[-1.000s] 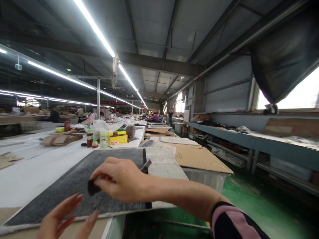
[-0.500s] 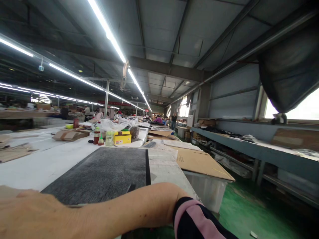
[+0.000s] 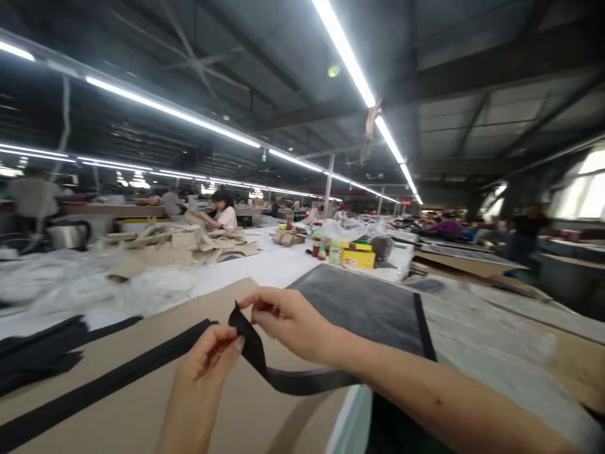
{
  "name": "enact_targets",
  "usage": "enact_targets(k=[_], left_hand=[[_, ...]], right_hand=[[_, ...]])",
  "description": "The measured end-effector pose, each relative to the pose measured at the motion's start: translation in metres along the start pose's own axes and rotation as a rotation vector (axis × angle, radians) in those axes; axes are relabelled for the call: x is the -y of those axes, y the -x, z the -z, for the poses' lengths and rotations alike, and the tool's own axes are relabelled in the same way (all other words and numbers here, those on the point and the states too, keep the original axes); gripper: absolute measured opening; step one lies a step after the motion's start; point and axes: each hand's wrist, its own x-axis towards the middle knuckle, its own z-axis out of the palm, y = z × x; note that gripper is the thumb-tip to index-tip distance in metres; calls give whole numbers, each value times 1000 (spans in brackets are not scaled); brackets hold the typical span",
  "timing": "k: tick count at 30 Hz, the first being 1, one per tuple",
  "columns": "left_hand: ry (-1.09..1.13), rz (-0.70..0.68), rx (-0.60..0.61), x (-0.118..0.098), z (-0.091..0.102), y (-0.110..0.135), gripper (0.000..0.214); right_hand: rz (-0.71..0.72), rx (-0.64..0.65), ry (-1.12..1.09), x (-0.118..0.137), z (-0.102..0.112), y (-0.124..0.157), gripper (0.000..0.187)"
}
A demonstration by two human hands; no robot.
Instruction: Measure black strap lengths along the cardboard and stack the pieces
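Observation:
Between my two hands a black fabric strip is held up by its end, and its length curls down to the right under my right forearm. My left hand pinches the strip's edge between thumb and fingertips. Just above, my right hand has its fingertips closed on the strip's pointed corner. Below them lies a tan board, with another black strip stretched across it. Several black fabric pieces are piled at the left. Beyond my right hand lies a dark grey sheet with a black edge.
A yellow box stands beside small bottles on the white table. Clear plastic and tan scraps lie to the left. A seated person works across the table; another person stands at right.
The view has swung left. My right arm, stretched across the front before, is now drawn back with its hand on the strip. My left hand and the black strips have come into view.

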Motion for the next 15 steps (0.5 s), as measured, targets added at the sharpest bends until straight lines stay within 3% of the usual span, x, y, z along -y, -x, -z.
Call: enact_targets(k=[4, 8, 11, 13, 15], left_hand=[[-36, 1, -45, -13, 25, -2, 43], [-194, -74, -260, -23, 40, 1, 47], [-203, -66, -242, -35, 56, 5, 47], [-184, -84, -200, -42, 55, 6, 48], [-149, -144, -183, -45, 34, 8, 43]], right_hand=[[-14, 67, -101, -6, -12, -12, 30], [43, 122, -129, -7, -24, -16, 36], [139, 132, -78, -4, -36, -20, 39], [178, 126, -31, 5, -41, -18, 39], [199, 141, 32, 15, -40, -9, 40]])
